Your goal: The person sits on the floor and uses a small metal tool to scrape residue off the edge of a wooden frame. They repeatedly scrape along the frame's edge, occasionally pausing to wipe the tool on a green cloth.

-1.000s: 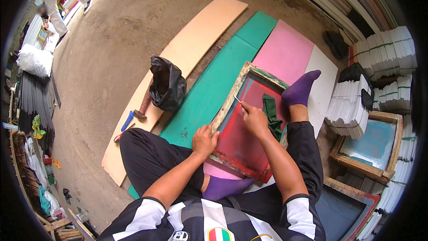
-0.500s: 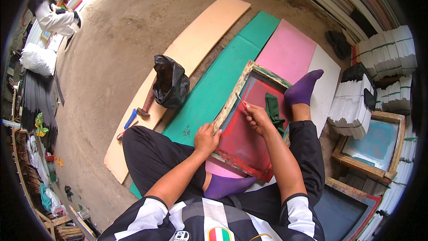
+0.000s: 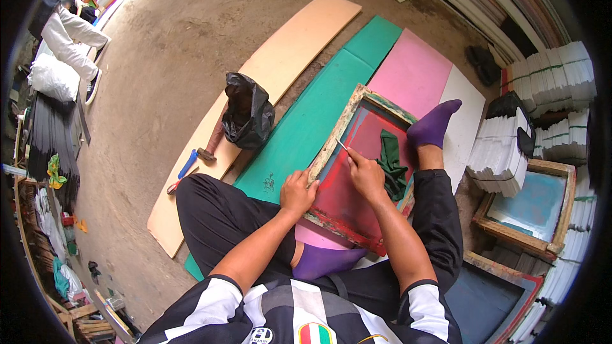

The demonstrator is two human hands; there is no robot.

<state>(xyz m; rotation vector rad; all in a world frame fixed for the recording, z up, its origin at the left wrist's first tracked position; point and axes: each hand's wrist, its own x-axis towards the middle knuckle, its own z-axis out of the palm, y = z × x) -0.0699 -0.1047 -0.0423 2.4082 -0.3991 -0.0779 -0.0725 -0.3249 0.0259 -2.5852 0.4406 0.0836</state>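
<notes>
A wooden screen-printing frame [image 3: 336, 137] with red-stained mesh lies slanted between my legs on coloured sheets. My left hand [image 3: 298, 192] is closed on its left rail, thumb at the inner edge. In my right hand [image 3: 366, 175], over the mesh, is a slim tool [image 3: 342, 144] with a thin metal shaft; its tip points at the left rail. Most of the handle is hidden by my fingers, so its kind cannot be told. On the mesh, right of that hand, rests a crumpled dark green cloth [image 3: 392, 164].
A black plastic bag [image 3: 248, 113], a hammer [image 3: 207, 153] and a blue-handled tool [image 3: 187, 163] lie on or beside the peach board [image 3: 280, 57]. Bundled white sheets [image 3: 497, 153] and more frames [image 3: 561, 213] stand right. Far left, a person [image 3: 70, 35] is near a white sack [image 3: 54, 78].
My right hand has turned slightly, hiding more of the tool's red handle, and its tip sits nearer the left rail. The person at far left has shifted position.
</notes>
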